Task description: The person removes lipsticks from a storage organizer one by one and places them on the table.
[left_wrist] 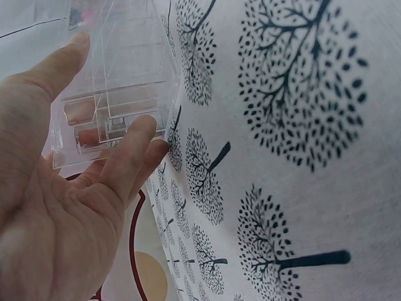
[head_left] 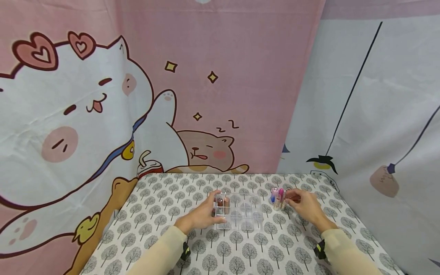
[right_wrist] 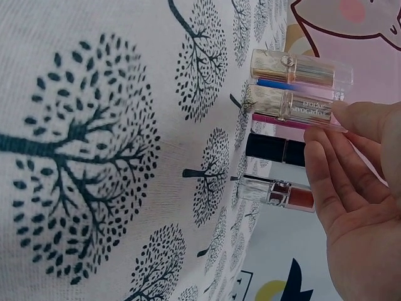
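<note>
A clear plastic organizer (head_left: 245, 214) with compartments stands on the table. My left hand (head_left: 205, 214) grips its left end, thumb on the near side and fingers on the far side. Inside the end compartments are a brownish-pink tube (head_left: 226, 205) and a reddish-brown lip tube (left_wrist: 91, 137). At the right, my right hand (head_left: 305, 206) is at a cluster of upright lip tubes. Thumb and fingertips pinch the top of a clear lipstick tube (right_wrist: 294, 105) with lettering. Beside it stand another clear gold-toned tube (right_wrist: 294, 68), a black tube (right_wrist: 276, 149) and a clear-and-red lip gloss tube (right_wrist: 276, 192).
A white cloth (head_left: 237, 250) printed with dark trees covers the table. Blue and magenta tubes (head_left: 281, 192) stand at the back of the cluster. Behind the table hangs a pink curtain (head_left: 240, 76) with cartoon animals, and a pale one (head_left: 378, 114) hangs at the right.
</note>
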`<state>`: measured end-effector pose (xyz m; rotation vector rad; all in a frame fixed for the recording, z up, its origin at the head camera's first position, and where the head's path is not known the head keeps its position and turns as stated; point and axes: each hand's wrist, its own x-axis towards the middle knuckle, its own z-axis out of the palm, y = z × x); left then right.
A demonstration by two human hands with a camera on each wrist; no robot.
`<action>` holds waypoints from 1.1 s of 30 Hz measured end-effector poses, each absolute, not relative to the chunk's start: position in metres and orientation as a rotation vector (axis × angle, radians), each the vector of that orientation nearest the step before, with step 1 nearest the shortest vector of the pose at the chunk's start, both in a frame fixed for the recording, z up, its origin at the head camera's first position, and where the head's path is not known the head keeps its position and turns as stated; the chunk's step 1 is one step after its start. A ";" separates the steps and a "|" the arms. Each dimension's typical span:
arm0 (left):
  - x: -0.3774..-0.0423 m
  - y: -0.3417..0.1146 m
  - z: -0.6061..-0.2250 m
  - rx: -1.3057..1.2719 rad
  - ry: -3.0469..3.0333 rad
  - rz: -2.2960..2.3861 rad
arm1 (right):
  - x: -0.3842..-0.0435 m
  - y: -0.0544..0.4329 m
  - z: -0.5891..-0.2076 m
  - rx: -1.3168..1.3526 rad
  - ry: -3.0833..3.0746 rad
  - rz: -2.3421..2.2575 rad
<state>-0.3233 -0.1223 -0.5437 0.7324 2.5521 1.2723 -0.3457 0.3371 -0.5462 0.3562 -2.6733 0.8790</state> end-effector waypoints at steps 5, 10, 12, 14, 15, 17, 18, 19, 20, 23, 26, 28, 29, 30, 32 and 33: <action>-0.322 -0.121 -0.543 0.727 2.545 1.280 | -0.347 0.338 -0.547 0.355 -2.671 0.859; -0.322 -0.121 -0.542 0.719 2.557 1.270 | -0.347 0.339 -0.547 0.345 -2.681 0.862; -0.322 -0.121 -0.543 0.714 2.564 1.265 | -0.346 0.338 -0.546 0.342 -2.684 0.870; -0.322 -0.121 -0.543 0.715 2.566 1.260 | -0.346 0.338 -0.545 0.343 -2.683 0.880; -0.322 -0.121 -0.543 0.717 2.567 1.259 | -0.346 0.338 -0.544 0.345 -2.681 0.887; -0.322 -0.121 -0.543 0.719 2.565 1.259 | -0.345 0.337 -0.543 0.350 -2.672 0.896; -0.323 -0.121 -0.543 0.721 2.564 1.260 | -0.345 0.337 -0.543 0.348 -2.669 0.899; -0.323 -0.121 -0.542 0.724 2.565 1.259 | -0.344 0.337 -0.542 0.347 -2.666 0.899; -0.323 -0.121 -0.542 0.724 2.565 1.259 | -0.344 0.338 -0.542 0.356 -2.662 0.899; -0.323 -0.121 -0.542 0.721 2.573 1.249 | -0.342 0.337 -0.540 0.346 -2.650 0.898; -0.322 -0.121 -0.542 0.714 2.575 1.250 | -0.340 0.336 -0.537 0.358 -2.620 0.890; -0.322 -0.121 -0.542 0.712 2.574 1.254 | -0.339 0.333 -0.534 0.358 -2.594 0.878; -0.322 -0.121 -0.542 0.711 2.573 1.257 | -0.338 0.332 -0.532 0.365 -2.579 0.875; -0.322 -0.122 -0.542 0.711 2.571 1.260 | -0.338 0.331 -0.531 0.374 -2.565 0.871; -0.322 -0.122 -0.542 0.713 2.570 1.262 | -0.336 0.328 -0.528 0.381 -2.540 0.865; -0.323 -0.122 -0.542 0.713 2.569 1.261 | -0.336 0.327 -0.526 0.387 -2.530 0.864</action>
